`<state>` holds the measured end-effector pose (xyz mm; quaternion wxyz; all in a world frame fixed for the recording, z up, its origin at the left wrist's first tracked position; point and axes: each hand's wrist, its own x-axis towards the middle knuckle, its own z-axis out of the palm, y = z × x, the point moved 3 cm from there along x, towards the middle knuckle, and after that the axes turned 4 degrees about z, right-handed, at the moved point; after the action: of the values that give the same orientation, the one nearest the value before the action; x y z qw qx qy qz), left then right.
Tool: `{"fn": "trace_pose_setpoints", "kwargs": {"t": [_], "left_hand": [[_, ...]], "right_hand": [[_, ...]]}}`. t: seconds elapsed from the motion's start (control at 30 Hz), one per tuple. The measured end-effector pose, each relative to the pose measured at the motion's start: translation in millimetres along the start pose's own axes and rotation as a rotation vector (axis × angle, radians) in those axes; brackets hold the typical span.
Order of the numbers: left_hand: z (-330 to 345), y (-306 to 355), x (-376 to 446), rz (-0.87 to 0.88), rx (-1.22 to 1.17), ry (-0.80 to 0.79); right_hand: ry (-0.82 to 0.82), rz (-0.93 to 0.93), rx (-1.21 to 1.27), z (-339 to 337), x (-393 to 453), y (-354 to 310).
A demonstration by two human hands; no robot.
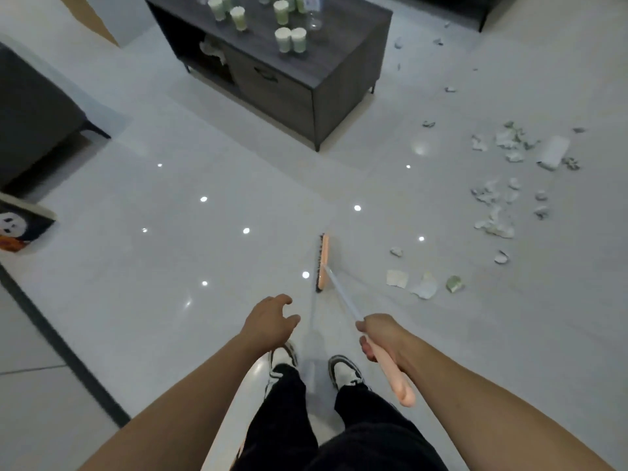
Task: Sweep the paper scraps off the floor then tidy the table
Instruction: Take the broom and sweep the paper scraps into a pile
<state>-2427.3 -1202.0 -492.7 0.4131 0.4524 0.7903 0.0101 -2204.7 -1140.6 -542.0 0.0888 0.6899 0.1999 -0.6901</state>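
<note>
Broom on floor in front of table; handle runs from right hand up-left to head, long axis toward table. Right hand grips handle; left hand free, fingers loosely spread. Paper scraps right of head.

Open floor lies left and ahead; the table blocks far centre, paper scraps litter the right.

dark sofa, panda-print bag
</note>
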Motion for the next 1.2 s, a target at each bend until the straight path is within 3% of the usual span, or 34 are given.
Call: {"fn": "trace_pose_setpoints", "kwargs": {"t": [0.17,0.3,0.47,0.7,0.87,1.03,1.2], "left_hand": [[-1,49,55,0.191,0.126,-0.129],[-1,88,88,0.34,0.205,-0.227],[7,121,110,0.421,0.313,-0.309],[21,170,133,0.476,0.35,-0.328],[42,215,163,0.396,0.312,-0.26],[78,268,185,0.275,0.297,-0.265],[113,341,195,0.27,0.328,-0.313]], "right_hand": [[0.011,0.004,0.19,-24,-9,29],[0.11,-0.002,0.262,-22,-19,58],[0.166,0.011,0.346,-7,-12,67],[0.015,0.091,0.65,-48,24,27],[-0.09,0.132,0.616,-124,59,-13],[-0.075,0.122,0.497,-254,81,-39],[-0.007,0.137,0.417,-371,78,-44]]}}
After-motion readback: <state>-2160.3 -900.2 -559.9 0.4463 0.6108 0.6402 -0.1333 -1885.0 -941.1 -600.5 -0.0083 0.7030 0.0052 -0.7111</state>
